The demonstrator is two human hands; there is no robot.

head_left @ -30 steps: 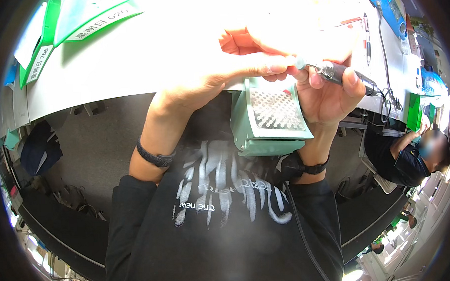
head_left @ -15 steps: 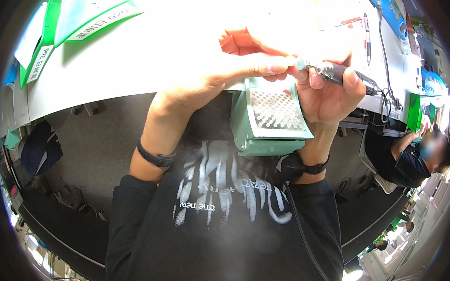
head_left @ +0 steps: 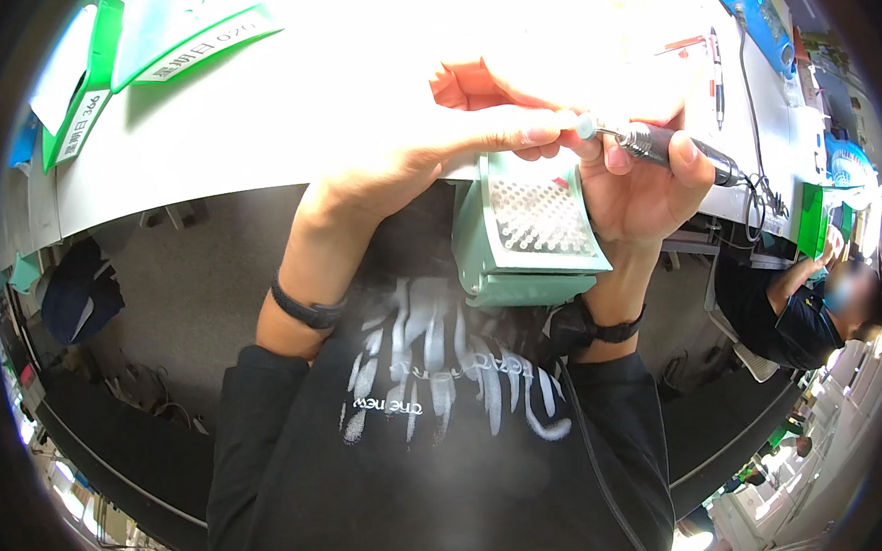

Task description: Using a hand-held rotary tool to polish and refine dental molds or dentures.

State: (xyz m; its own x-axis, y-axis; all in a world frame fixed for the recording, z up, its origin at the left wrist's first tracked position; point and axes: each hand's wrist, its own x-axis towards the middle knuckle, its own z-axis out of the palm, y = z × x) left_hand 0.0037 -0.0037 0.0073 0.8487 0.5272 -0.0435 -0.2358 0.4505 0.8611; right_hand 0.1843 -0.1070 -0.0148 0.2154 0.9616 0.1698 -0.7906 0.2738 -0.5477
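My right hand (head_left: 642, 186) is wrapped round a dark, pen-shaped rotary handpiece (head_left: 665, 146) with a ribbed metal collar. A pale blue polishing disc (head_left: 586, 126) sits on the metal shank at its left end. The fingers of my left hand (head_left: 499, 123) are pinched together right at the disc. Whatever they hold is too small and too washed out by glare to name. Just below both hands a pale green box (head_left: 534, 282) juts over the table's near edge, with a grid of many small holes in its sloped top.
Green-edged trays (head_left: 195, 46) with labels stand at the far left of the white table (head_left: 213, 138). A pen (head_left: 718, 76), a black cable (head_left: 758, 119) and a blue device (head_left: 757, 12) lie to the right. Beyond them are a green bin (head_left: 813, 219) and a seated person (head_left: 777, 303).
Both hands keep nearly the same pose, with the disc still at my left fingertips. Only a very slight shift of the view shows.
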